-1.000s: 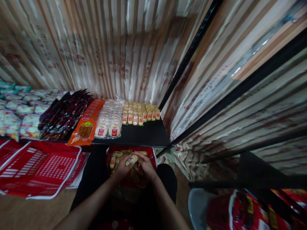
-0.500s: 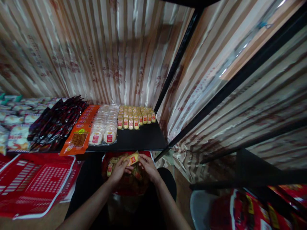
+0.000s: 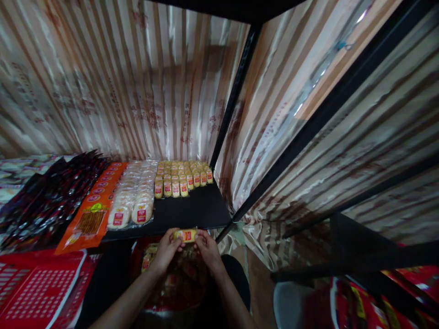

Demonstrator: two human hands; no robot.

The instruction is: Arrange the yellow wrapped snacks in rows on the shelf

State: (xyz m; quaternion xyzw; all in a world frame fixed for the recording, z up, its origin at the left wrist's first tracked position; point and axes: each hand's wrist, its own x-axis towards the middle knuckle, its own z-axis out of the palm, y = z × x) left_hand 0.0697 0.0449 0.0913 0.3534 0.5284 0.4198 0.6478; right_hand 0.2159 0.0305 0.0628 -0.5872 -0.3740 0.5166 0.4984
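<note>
Snack point(image 3: 185, 236): was yellow, near the black shelf point(image 3: 195, 211), over the red basket point(image 3: 174, 297) between the knees point(image 3: 237, 273).
Left hand point(image 3: 167, 252): pinched its left end.
Right hand point(image 3: 208, 252): pinched its right end.

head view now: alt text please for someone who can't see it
A person's left hand and right hand hold a small yellow packet between them, with a red basket of similar packets below. Beyond, a black shelf bears rows of yellow packets, round white packs and an orange bag.
</note>
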